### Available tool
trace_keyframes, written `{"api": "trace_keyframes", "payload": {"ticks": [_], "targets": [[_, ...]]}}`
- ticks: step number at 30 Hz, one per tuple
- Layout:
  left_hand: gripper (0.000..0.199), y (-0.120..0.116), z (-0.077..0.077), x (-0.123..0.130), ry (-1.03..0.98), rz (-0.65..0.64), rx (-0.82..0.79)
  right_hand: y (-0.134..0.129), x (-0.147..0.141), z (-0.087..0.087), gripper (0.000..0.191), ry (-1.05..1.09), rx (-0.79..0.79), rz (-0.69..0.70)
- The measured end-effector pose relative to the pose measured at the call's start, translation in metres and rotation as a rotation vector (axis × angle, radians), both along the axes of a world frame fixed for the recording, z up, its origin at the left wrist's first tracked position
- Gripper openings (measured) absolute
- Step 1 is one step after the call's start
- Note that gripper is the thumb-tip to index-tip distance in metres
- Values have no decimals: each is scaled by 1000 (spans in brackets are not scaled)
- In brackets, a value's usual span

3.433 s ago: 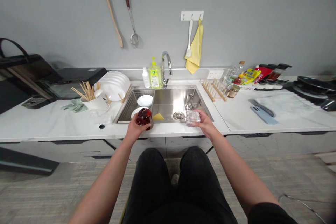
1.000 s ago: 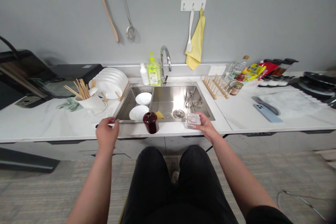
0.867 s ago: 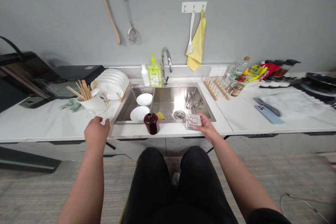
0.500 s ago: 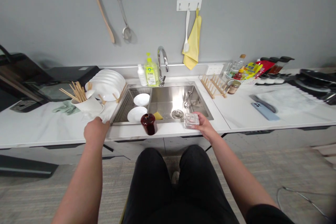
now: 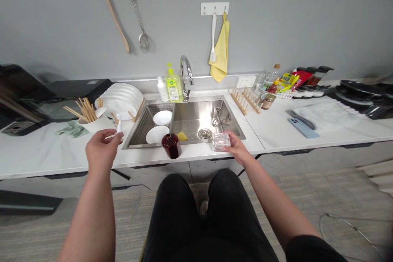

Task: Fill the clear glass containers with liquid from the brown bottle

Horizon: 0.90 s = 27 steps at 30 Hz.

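My left hand is raised over the white counter's front edge, pinching a slim white spoon between its fingers. My right hand holds a small square clear glass dish at the sink's front right corner. Between my hands, a dark red glazed lidded jar stands on the counter at the sink's front rim, touching neither hand. In the steel sink lie two white saucers on a wire rack, with a yellow sponge beside them.
A white cup of wooden chopsticks and a rack of white plates stand left of the sink. Behind it are a faucet and a soap bottle. Wooden racks, bottles and a phone sit right of it.
My left hand has moved from near the sink's left corner to farther left and has lifted the white spoon. The jar and my right hand with the glass dish stay in place.
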<state>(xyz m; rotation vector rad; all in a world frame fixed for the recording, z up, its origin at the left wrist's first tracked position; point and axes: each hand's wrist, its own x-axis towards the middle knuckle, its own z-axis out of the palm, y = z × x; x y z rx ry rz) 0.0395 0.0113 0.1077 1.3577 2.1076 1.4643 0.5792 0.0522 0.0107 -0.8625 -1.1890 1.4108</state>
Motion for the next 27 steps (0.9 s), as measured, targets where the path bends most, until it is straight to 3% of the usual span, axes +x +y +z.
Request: {"api": "trace_keyframes", "payload": {"ticks": [3, 5, 9, 13, 19, 27], "targets": [[54, -7, 27, 39, -270, -149, 201, -8, -1, 5, 78, -14, 3, 22], [55, -11, 45, 67, -305, -300, 230, -14, -3, 8, 78, -12, 6, 26], [48, -15, 73, 121, -240, -609, 122, -28, -8, 15, 83, -11, 12, 28], [49, -10, 89, 168, -173, -833, 2, -44, -15, 24, 84, -12, 31, 16], [32, 4, 107, 213, 138, -944, 0, -61, -27, 34, 84, 1, 69, 7], [20, 11, 115, 245, 334, -1090, 20, -68, -37, 34, 82, 16, 94, 26]]}}
